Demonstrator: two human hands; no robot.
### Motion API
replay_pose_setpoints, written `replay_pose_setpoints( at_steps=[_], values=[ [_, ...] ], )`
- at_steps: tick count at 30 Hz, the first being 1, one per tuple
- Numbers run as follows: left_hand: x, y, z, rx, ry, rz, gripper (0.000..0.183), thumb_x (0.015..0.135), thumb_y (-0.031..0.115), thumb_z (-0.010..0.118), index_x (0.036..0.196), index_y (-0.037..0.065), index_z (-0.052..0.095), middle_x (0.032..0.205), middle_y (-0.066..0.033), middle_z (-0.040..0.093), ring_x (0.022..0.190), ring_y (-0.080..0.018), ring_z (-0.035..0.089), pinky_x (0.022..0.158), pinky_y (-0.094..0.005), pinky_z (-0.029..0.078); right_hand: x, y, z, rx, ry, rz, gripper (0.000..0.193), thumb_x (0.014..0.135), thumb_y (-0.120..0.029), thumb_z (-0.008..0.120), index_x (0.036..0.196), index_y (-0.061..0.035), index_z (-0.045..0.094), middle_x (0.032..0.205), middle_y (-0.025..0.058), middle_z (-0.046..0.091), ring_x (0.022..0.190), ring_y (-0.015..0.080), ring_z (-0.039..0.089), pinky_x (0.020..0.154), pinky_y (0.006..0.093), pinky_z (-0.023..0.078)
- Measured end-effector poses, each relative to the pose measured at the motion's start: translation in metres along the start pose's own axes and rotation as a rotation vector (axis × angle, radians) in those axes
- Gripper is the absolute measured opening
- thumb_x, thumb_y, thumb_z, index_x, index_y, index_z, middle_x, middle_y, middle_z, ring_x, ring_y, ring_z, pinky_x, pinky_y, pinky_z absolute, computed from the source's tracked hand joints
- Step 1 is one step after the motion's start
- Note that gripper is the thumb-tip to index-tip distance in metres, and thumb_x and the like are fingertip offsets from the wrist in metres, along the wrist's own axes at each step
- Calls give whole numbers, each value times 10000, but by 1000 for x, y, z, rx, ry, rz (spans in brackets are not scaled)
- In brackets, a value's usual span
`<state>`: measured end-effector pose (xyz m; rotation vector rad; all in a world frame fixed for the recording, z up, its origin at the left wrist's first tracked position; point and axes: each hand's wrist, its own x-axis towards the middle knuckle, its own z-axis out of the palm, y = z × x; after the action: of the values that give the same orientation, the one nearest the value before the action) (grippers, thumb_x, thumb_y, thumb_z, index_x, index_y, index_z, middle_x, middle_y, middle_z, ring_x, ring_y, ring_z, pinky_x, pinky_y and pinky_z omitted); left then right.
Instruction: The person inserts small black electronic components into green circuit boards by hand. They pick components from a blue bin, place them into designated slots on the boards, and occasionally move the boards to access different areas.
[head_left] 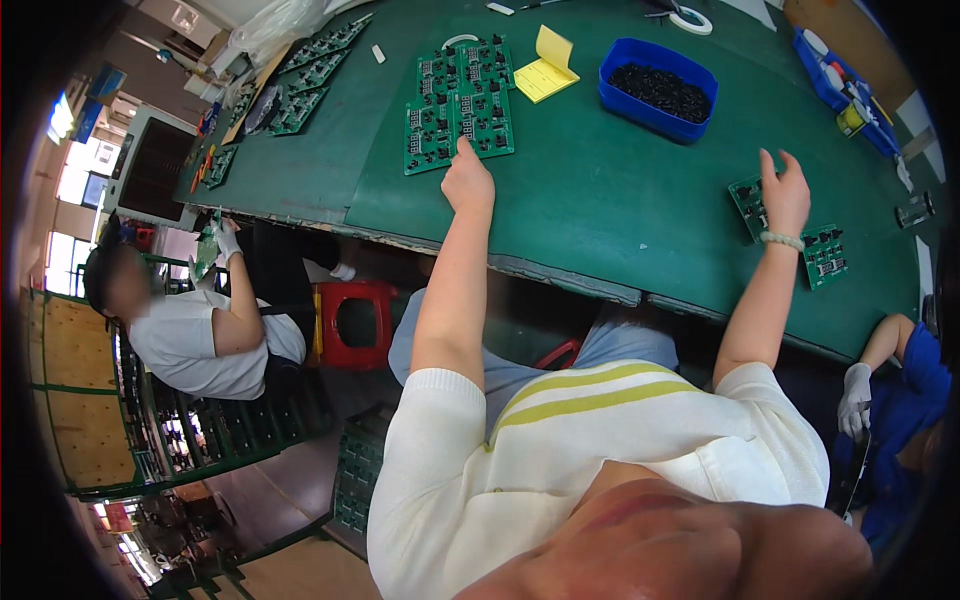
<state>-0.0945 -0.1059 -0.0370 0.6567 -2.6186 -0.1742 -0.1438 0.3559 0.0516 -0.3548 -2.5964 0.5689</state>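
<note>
My left hand (468, 182) is closed at the near edge of a green circuit board panel (430, 135), one digit lying on top of it; its other fingers are curled and partly hidden. The panel carries small displays and black parts, and a similar one (490, 65) adjoins it on the far side. Farther right, my right hand (787, 200) is open, with fingers apart and nothing visible in them. Beneath and beside it lies a small circuit board (745, 205), partly covered by the hand. Another small board (826, 262) sits just right of my wrist.
On the green table (590, 215) stand a blue bin of small black parts (612, 98) and a yellow notepad (545, 80). More boards (300, 108) lie far left. A blue tray (850, 105) holds supplies at far right. Co-workers sit left (225, 335) and right (905, 420).
</note>
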Motion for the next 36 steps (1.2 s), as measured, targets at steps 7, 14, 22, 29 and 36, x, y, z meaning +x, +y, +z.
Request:
replay_pose_setpoints(
  at_steps=[7,14,22,29,36],
  values=[
    [-5,-4,-2,-115,40,-34,295,936,161,510,1222,93,490,851,-164,679,731,-351,678,638,-465,543,-18,70,-9,-385,-246,234,719,856,-668,504,1097,-3,638,1090,238,658,1029,406,626,864,492,501],
    [-14,-6,-8,-239,107,-29,236,951,245,508,1152,142,575,871,-159,695,764,-383,665,652,-501,520,-31,61,2,-362,-281,106,575,913,-537,487,941,-3,698,996,233,678,946,408,650,801,492,525],
    [-16,-11,-5,-268,171,63,224,967,231,500,1123,99,593,908,-151,698,797,-369,665,662,-477,522,-57,62,2,-280,-37,124,377,903,-383,534,970,-37,669,902,201,697,856,379,675,742,479,546],
    [-18,-9,-10,-305,120,29,227,973,269,490,1082,115,615,929,-148,696,834,-370,659,688,-478,514,-25,135,-44,-335,-7,428,769,808,-644,570,1198,19,565,998,209,694,934,358,676,796,459,542],
    [-20,-9,-7,-320,154,78,221,986,264,471,1049,99,603,868,-153,688,779,-375,654,651,-483,510,-29,140,-46,-328,-208,254,706,802,-659,543,1135,-49,669,1110,169,679,1047,316,645,893,427,513]
  ],
)
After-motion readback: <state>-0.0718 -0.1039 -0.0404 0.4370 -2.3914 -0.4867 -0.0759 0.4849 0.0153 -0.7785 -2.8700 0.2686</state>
